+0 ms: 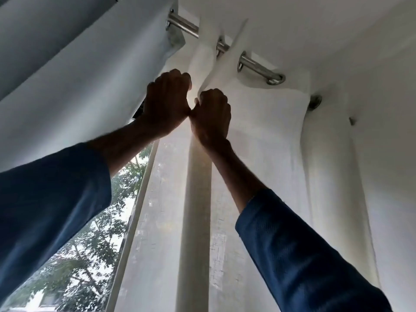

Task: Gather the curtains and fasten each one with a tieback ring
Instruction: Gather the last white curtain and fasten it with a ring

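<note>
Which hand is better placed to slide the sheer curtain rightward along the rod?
Probably the right hand: it is closed on the sheer curtain just below the rod. The left hand sits at its edge, beside the grey curtain.

Daylight pours through a window [126, 199] low on the left, where leafy green trees [90, 255] show outside. A white ceiling [315, 30] spans the top, meeting a plain white wall [394, 154] on the right.
</note>
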`<state>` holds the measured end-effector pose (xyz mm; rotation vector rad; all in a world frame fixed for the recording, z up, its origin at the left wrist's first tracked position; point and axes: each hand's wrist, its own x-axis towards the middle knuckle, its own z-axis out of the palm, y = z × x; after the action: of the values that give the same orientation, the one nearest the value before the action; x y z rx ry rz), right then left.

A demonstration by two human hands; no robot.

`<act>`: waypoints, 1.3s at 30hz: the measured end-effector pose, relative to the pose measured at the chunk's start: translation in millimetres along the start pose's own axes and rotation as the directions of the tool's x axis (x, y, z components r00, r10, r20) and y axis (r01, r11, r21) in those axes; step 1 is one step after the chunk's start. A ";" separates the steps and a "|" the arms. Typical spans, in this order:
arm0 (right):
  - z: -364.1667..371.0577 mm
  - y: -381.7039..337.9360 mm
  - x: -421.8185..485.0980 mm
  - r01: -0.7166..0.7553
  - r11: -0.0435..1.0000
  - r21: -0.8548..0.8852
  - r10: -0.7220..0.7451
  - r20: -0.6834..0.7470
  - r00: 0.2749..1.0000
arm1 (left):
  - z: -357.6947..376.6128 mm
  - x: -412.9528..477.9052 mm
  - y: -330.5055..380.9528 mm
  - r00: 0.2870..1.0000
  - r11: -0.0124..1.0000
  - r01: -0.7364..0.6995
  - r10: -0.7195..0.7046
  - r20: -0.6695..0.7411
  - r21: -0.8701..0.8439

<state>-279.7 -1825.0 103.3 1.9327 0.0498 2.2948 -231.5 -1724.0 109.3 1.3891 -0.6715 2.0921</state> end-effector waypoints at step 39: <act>-77.7 126.2 -115.1 0.289 0.954 0.079 -0.296 0.401 0.867 | 26.1 -65.3 93.6 0.809 0.848 0.426 -0.202 0.552 -0.314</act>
<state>-348.0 -1959.6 -8.2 2.1971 0.2960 1.6722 -255.7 -1820.2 47.1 1.6521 -0.9506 1.2130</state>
